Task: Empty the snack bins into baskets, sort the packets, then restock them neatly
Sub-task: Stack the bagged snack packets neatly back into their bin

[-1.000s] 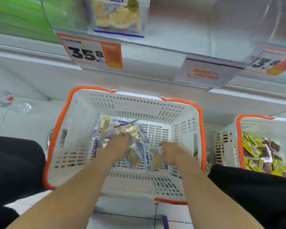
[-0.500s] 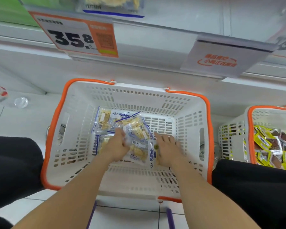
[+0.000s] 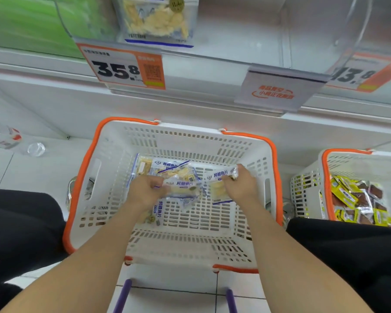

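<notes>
A white basket with an orange rim [image 3: 81,184] stands on the floor in front of me. Inside it lie several clear fish-slice packets with blue print [image 3: 165,169]. My left hand [image 3: 145,193] is closed on a packet [image 3: 185,188] at the middle of the pile. My right hand [image 3: 239,188] grips another packet [image 3: 219,177] by its right end and holds it a little above the basket floor. One more packet [image 3: 158,211] lies partly under my left forearm.
A second orange-rimmed basket [image 3: 325,177] at the right holds yellow and brown packets [image 3: 357,202]. Above is a shelf bin with one fish-slice bag [image 3: 156,19] and a 35.8 price tag [image 3: 122,66]. A water bottle [image 3: 14,141] lies on the floor at left.
Both hands went from pressing flat on the pile to gripping packets. My right hand has moved right and lifted one packet away from the others.
</notes>
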`<state>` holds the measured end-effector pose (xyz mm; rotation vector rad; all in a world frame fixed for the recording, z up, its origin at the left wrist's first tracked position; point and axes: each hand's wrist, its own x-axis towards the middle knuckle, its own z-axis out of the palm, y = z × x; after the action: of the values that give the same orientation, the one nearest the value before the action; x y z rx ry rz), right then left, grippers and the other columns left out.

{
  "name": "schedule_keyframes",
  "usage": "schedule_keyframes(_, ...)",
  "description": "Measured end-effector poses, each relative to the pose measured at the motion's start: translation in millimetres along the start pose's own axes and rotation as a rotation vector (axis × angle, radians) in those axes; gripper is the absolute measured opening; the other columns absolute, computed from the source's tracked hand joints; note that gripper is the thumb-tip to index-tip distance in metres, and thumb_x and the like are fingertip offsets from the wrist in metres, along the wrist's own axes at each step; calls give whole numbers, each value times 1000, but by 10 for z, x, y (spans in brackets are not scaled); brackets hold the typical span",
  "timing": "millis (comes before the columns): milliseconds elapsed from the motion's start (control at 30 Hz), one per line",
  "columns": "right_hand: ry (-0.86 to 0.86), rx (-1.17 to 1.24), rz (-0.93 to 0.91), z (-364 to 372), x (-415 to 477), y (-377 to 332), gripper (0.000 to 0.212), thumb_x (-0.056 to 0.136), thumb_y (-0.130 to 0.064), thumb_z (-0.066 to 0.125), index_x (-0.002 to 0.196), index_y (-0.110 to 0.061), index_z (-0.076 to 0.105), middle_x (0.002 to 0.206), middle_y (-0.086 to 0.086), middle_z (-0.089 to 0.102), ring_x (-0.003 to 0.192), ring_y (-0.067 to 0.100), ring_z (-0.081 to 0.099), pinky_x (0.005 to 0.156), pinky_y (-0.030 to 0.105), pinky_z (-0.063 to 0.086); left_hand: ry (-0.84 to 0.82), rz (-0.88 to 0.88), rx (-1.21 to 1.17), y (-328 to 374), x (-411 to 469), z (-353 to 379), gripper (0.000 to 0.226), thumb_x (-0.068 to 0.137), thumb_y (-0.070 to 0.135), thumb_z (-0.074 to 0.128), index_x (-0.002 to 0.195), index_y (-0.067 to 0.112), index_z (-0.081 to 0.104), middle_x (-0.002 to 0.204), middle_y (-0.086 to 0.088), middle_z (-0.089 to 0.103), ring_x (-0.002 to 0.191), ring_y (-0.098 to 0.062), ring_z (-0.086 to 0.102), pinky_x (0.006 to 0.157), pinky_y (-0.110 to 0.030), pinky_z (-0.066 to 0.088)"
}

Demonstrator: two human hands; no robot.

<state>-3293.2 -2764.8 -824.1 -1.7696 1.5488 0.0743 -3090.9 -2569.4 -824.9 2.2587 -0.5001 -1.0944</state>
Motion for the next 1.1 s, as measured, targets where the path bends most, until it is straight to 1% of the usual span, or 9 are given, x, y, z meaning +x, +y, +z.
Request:
schedule_keyframes(100,160,264,83,-104,-89,-168,35,94,-35,67,121,-14,63,99,-7,63,101,23,63,86,31,48,43,-5,59,83,-44,-30,25,100,22,69,87,3,60,84,-3,59,87,-21,59,70,-28,44)
schedule_keyframes(233,-20,567,142,-5,-176,-303,13,85,-31,68,83,-18,67,77,-2,72,71,18,68,72,36,56,-161,-158,-260,189,-137,-7,15,103,2,57,113,13,56,100,-8,64,87,-23,61,80,-42,55)
schedule_keyframes(367,-356,470,36,311,-285,-378,8,92,-12,66,98,-10,62,81,3,73,72,12,73,71,35,60,-299,-324,-698,263,-146,19,31,105,22,59,136,28,60,126,-7,71,102,-26,69,81,-47,59)
schedule_keyframes(467,-453,394,-24,589,-303,-399,15,90,-17,74,103,-15,68,87,-3,78,86,15,77,88,45,62,-265,-282,-561,170,-133,2,68,89,60,75,146,35,49,142,11,56,132,-19,55,113,-57,43)
schedule_keyframes(567,-384,227,-18,807,-247,-410,30,91,-24,75,117,-20,63,106,5,74,97,22,73,89,43,61,-127,-192,-425,-44,-60,43,37,94,16,77,126,25,60,119,0,74,102,-15,72,84,-34,59)
schedule_keyframes(633,-226,69,40,908,-160,-357,37,92,-22,73,124,-14,55,108,7,67,98,28,69,81,42,60,55,-217,-311,-140,-1,33,32,96,4,67,119,26,60,108,3,73,91,-11,69,66,-23,51)
schedule_keyframes(733,-88,-81,50,1027,-88,-256,68,84,-33,81,136,-13,43,120,14,60,107,35,63,83,47,60,214,-208,-227,-256,36,-26,36,93,4,64,121,24,57,105,1,72,90,-16,69,73,-31,54)
schedule_keyframes(933,-198,-521,-292,1394,-172,-280,135,69,-55,89,160,-34,-8,146,19,38,135,40,41,109,52,42,356,-175,-120,-368,77,-143,26,85,18,75,100,28,58,80,8,72,71,-13,70,66,-35,59)
schedule_keyframes(1100,-183,-87,-203,1379,-61,-131,123,70,-31,96,159,-31,11,137,5,51,106,23,61,92,44,56,357,-117,-29,-417,111,-180,27,89,25,71,112,27,57,80,6,72,69,-15,70,64,-34,57)
